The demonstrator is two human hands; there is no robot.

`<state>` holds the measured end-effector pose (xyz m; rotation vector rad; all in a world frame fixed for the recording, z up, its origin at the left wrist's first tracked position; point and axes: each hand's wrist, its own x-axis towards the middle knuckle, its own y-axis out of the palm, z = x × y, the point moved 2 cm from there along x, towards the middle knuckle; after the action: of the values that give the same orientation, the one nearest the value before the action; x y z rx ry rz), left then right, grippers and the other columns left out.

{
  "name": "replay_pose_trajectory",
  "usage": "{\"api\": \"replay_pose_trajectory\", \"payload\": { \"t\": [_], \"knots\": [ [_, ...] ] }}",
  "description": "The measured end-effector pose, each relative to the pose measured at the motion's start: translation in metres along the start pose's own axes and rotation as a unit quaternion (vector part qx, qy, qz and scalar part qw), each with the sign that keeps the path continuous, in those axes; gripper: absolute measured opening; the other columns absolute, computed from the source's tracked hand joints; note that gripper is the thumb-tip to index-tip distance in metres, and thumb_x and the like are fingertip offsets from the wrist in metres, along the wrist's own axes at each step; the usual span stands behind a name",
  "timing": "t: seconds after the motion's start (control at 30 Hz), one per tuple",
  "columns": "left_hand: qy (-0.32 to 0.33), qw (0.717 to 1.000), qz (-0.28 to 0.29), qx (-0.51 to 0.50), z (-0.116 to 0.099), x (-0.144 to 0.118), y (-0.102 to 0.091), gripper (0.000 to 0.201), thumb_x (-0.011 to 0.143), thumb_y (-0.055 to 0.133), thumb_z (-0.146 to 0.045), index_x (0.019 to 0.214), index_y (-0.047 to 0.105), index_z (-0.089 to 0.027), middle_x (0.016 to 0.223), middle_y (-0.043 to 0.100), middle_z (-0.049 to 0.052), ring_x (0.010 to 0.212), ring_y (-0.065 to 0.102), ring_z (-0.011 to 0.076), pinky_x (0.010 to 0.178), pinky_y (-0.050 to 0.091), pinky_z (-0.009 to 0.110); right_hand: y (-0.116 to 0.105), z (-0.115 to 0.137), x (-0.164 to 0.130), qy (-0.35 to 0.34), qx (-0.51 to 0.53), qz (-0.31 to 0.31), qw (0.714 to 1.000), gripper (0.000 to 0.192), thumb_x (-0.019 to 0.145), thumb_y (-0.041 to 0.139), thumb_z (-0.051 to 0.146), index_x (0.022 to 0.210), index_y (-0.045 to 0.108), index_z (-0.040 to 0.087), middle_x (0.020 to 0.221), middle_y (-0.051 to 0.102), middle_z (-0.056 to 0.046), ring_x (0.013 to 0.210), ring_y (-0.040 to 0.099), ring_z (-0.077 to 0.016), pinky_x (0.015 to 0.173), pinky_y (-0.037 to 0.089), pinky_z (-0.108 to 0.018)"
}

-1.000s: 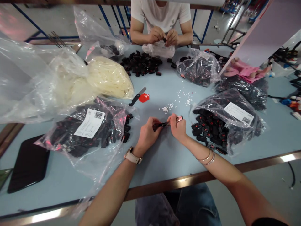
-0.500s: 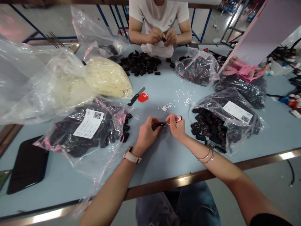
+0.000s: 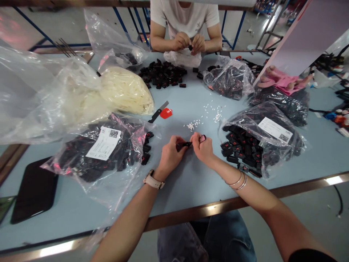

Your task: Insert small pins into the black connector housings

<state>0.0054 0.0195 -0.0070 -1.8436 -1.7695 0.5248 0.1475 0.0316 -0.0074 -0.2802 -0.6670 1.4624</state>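
Note:
My left hand [image 3: 172, 152] is closed, pinching a small black plastic connector [image 3: 180, 146] between thumb and fingers. Close beside it, my right hand [image 3: 202, 148] is closed around a slim pink-ended tool [image 3: 202, 138]; its pink end sticks out past the fingers, and its tip meets the connector. Fingers hide most of the tool, so its exact kind is unclear. Just beyond both hands lie small white pins [image 3: 190, 126] in a loose scatter. To the right, black connectors [image 3: 242, 147] with red parts spill from a clear plastic bag [image 3: 283, 145].
A knife [image 3: 158, 112] lies by a red piece [image 3: 166, 113]. Bags of connectors [image 3: 79, 153] and cream-coloured strips [image 3: 125, 89] stand left, near a dark tablet-like slab [image 3: 35, 189]. Across the table a person [image 3: 188, 40] handles a black part behind a connector heap [image 3: 163, 72].
My right hand has turned and shifted slightly left towards the connector, and the tool's pink end has moved left with it. My left hand stays in place.

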Motion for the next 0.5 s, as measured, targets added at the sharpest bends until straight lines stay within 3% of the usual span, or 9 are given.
{"api": "replay_pose_trajectory", "payload": {
  "t": [0.2, 0.5],
  "knots": [
    [-0.001, 1.000, 0.000, -0.002, 0.0010, 0.0001, 0.0004, 0.020, 0.073, 0.062, -0.024, 0.089, 0.049, -0.021, 0.088, 0.068, 0.003, 0.080, 0.066, 0.0193, 0.072, 0.050, 0.032, -0.0039, -0.0042, -0.0024, -0.003, 0.092, -0.060, 0.994, 0.050, 0.093, 0.022, 0.047, 0.066, 0.055, 0.020, 0.056, 0.057, -0.001, 0.053, 0.053, -0.0118, 0.056, 0.041, -0.022],
    [0.007, 1.000, -0.005, 0.009, -0.0021, 0.0010, -0.0007, 0.020, 0.073, 0.062, -0.019, 0.087, 0.049, -0.021, 0.086, 0.068, 0.001, 0.076, 0.065, 0.0175, 0.070, 0.051, 0.030, -0.0028, -0.0015, -0.0007, 0.009, 0.085, -0.032, 0.996, 0.049, 0.091, 0.028, 0.050, 0.064, 0.056, 0.020, 0.055, 0.057, -0.002, 0.053, 0.054, -0.0120, 0.055, 0.040, -0.023]
  ]
}}
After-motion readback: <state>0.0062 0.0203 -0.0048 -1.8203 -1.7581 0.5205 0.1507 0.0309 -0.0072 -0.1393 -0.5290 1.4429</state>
